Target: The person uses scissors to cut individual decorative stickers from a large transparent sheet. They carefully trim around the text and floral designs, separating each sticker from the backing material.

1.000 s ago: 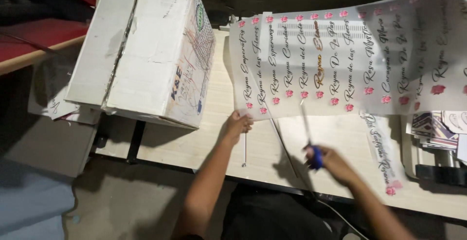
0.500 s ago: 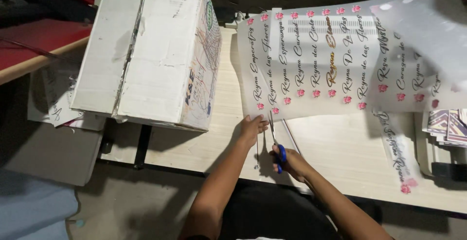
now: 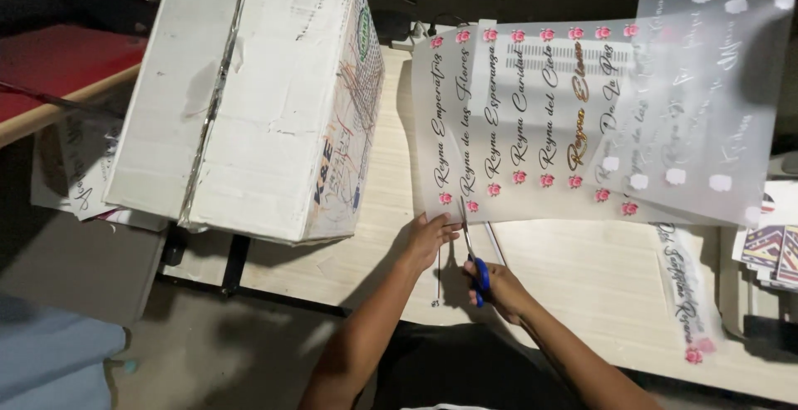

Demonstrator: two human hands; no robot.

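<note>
Tabletop of pale, wood-grained board (image 3: 582, 277) fills the middle of the view, with grey floor (image 3: 75, 269) showing below its near edge and a red-topped bench (image 3: 58, 69) at the far left. A large, worn white cardboard box (image 3: 258, 94) stands on the table's left end, overhanging the edge. Right of it lies a wide translucent printed sheet (image 3: 532, 119), covered in columns of black and gold script capped top and bottom with small pink roses; a second, frosted sheet (image 3: 706, 103) overlaps its right side. A narrow cut strip of the same print (image 3: 682, 294) lies near the right edge, beside a stack of patterned cards (image 3: 769, 248).

The left hand (image 3: 428, 240) is curled, pinching the printed sheet's lower left corner between thumb and fingers. The right hand (image 3: 490, 285) is clenched through the blue handles of a pair of scissors (image 3: 471, 252), whose slim blades point up into the sheet's bottom edge, just beside the left hand.
</note>
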